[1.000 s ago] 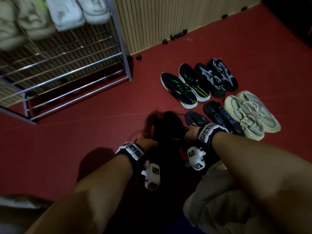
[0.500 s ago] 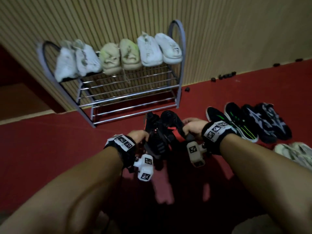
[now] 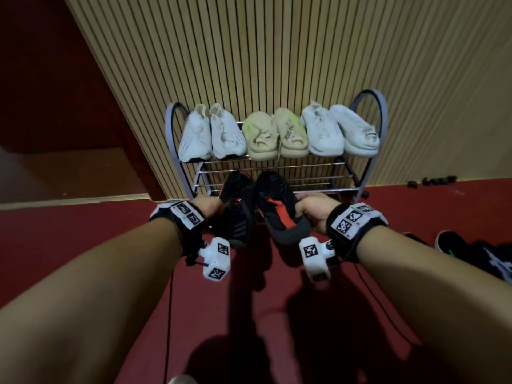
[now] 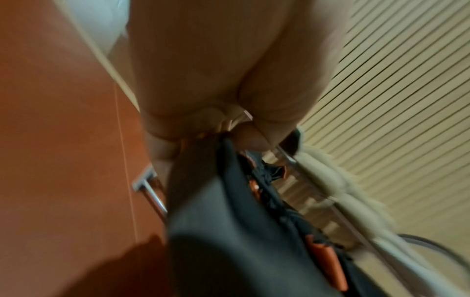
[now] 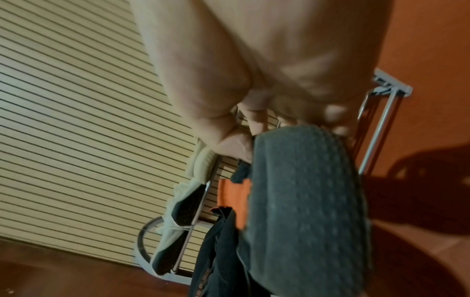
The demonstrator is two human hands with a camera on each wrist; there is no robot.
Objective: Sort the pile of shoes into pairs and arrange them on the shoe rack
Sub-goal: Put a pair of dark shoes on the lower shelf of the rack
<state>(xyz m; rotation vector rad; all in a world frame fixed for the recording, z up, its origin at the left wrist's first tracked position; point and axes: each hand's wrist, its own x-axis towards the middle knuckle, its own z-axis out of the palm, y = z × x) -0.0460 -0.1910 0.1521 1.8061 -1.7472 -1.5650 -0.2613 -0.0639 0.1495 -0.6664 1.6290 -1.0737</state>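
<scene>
Black-and-red pair is mid-air rn, one shoe per hand: left hand (image 3: 208, 207) curled round the heel of the left black shoe (image 3: 237, 202), right hand (image 3: 313, 210) gripping the right black shoe (image 3: 279, 206) the same way, toes pointing at the shoe rack (image 3: 372, 162), just in front of its lower rungs. Top shelf looks done imo: white pair (image 3: 212, 134), cream pair (image 3: 277, 135) and another white pair (image 3: 339, 131) sit side by side. Still left afaict: get this pair onto a lower shelf, plus the dark sneakers (image 3: 471, 252) on the red floor (image 3: 69, 245) at far right; can't tell how many, they're cut off by the frame edge.
</scene>
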